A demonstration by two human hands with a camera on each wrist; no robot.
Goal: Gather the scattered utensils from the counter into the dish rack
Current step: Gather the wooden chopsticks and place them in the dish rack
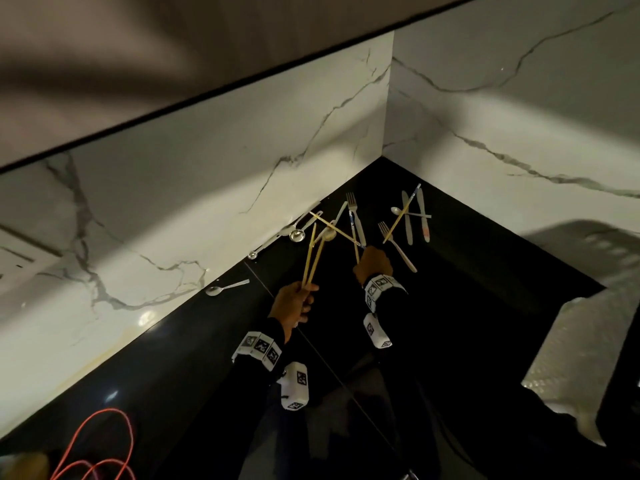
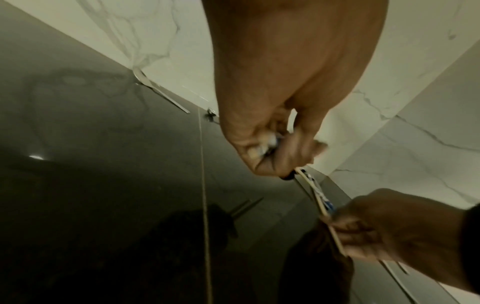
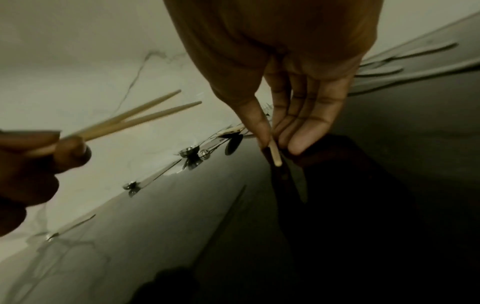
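Note:
My left hand (image 1: 297, 301) grips two wooden chopsticks (image 1: 313, 256) by their lower ends and holds them above the black counter (image 1: 467, 306); the right wrist view shows those chopsticks (image 3: 145, 115) too. My right hand (image 1: 371, 262) pinches the end of another wooden chopstick (image 3: 275, 153) between thumb and fingers, low at the counter. More utensils lie in the corner: forks (image 1: 352, 202), knives (image 1: 408, 220), spoons (image 1: 297, 235) and a blue-patterned chopstick (image 1: 415, 192). A lone spoon (image 1: 225, 288) lies by the wall at the left.
Marble walls (image 1: 207, 168) meet in a corner behind the utensils. A pale textured thing (image 1: 581, 348) fills the right edge; what it is cannot be told. A red cable (image 1: 97, 445) loops at the lower left.

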